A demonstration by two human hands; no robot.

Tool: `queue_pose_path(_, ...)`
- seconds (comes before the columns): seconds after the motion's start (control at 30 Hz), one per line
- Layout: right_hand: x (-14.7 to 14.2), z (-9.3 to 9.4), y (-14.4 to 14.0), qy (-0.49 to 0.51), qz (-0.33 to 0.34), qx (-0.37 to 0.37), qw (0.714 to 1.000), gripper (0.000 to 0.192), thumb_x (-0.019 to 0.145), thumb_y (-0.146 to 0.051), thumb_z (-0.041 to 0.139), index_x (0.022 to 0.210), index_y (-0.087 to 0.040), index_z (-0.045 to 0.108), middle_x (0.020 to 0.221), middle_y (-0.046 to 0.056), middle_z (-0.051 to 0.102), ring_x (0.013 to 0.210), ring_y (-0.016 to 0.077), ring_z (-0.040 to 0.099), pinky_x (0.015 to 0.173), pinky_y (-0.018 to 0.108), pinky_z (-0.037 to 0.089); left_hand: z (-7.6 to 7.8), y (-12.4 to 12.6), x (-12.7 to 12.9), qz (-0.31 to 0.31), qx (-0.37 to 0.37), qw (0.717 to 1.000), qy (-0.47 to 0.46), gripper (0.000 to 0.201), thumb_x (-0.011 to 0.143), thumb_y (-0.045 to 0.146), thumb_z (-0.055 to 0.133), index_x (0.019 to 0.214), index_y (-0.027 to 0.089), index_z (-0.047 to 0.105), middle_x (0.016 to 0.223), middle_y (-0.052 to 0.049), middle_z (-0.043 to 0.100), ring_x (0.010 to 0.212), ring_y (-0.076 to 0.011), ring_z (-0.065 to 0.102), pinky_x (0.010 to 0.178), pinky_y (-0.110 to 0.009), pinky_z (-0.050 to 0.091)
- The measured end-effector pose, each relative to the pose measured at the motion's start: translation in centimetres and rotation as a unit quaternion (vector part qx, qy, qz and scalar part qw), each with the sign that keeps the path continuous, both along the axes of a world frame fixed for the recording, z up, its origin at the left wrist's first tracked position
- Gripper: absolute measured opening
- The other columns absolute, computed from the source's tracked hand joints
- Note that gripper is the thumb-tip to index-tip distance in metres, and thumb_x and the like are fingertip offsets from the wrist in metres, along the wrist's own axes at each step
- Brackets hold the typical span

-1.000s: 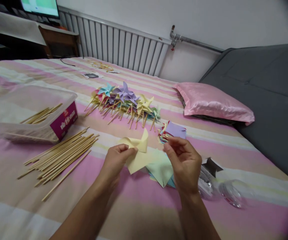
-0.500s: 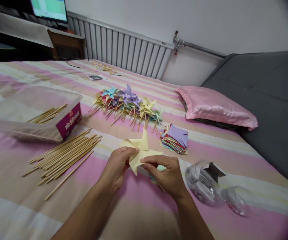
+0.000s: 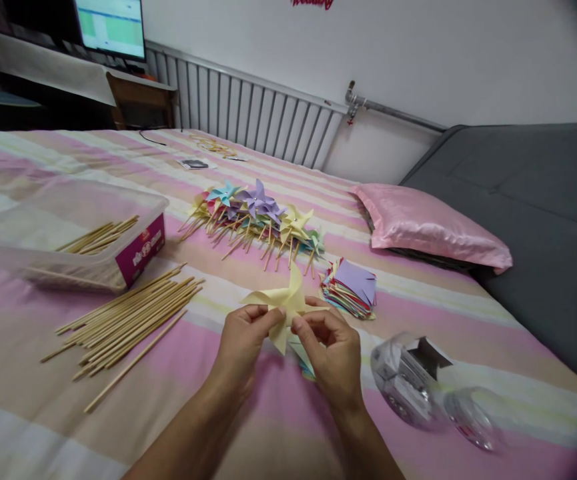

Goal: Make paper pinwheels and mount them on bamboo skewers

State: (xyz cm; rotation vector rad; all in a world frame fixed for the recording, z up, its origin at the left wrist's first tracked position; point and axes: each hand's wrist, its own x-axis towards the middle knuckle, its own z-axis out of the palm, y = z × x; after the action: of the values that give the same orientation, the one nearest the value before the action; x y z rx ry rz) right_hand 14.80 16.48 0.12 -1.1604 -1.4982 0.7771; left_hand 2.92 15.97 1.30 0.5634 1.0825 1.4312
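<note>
Between my two hands is a yellow paper pinwheel, its points folded in toward the centre. My left hand pinches it from the left, thumb near the middle. From the right my right hand grips it, thumb and index finger close to the centre. Partly hidden behind my right hand, pale green and blue paper lies on the bed. Just beyond is a stack of cut paper squares, purple on top. Farther back lies a pile of finished pinwheels on sticks.
Loose wooden sticks lie at left beside a clear plastic box holding more sticks. On the right are a clear jar with small items and its clear lid. A pink pillow rests against the grey headboard.
My right hand has moved its pinch up and inward, from the pinwheel's lower right point to near its centre. The view has tilted slightly upward.
</note>
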Motion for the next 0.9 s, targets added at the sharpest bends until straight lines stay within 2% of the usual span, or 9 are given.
queue_pose_path(0.17,-0.21,0.06,-0.05,0.000,-0.028,0.021,0.999,0.014,0.076,-0.027,0.061,0.068,-0.016,0.063,0.102,0.011,0.060,0.094,0.0206,0.059,0.058,0.023,0.048,-0.11,-0.05,-0.05,-0.004,0.006,1.000,0.009,0.020,0.058,0.023,0.073,0.048,0.013,0.060,0.043,0.006,0.046,0.043,-0.0048,0.038,0.045,-0.016,0.031)
queue_pose_path(0.4,-0.25,0.16,-0.07,-0.017,-0.048,0.025,0.998,0.014,0.075,-0.028,0.062,0.067,-0.016,0.064,0.093,0.010,0.063,0.082,0.0187,0.061,0.053,0.022,0.046,-0.42,0.00,0.01,-0.001,0.023,0.998,0.054,0.018,0.058,0.026,0.074,0.051,0.013,0.064,0.049,0.003,0.051,0.050,-0.0070,0.043,0.049,-0.018,0.034)
queue_pose_path(0.63,0.18,0.01,0.20,-0.028,-0.041,0.004,0.999,0.017,0.074,-0.032,0.063,0.068,-0.017,0.068,0.105,0.011,0.063,0.074,0.0164,0.063,0.056,0.025,0.049,-0.83,-0.02,0.19,0.011,0.040,0.994,0.106,0.017,0.061,0.028,0.070,0.054,0.013,0.066,0.055,0.001,0.055,0.054,-0.0087,0.046,0.051,-0.019,0.034)
queue_pose_path(0.9,0.29,0.10,0.42,-0.035,-0.024,-0.017,0.999,0.018,0.071,-0.036,0.066,0.067,-0.019,0.070,0.101,0.010,0.064,0.093,0.0226,0.061,0.061,0.026,0.050,-0.61,0.08,0.15,0.013,0.019,0.992,0.124,0.016,0.059,0.027,0.070,0.057,0.011,0.066,0.054,-0.001,0.059,0.053,-0.0098,0.047,0.051,-0.020,0.033)
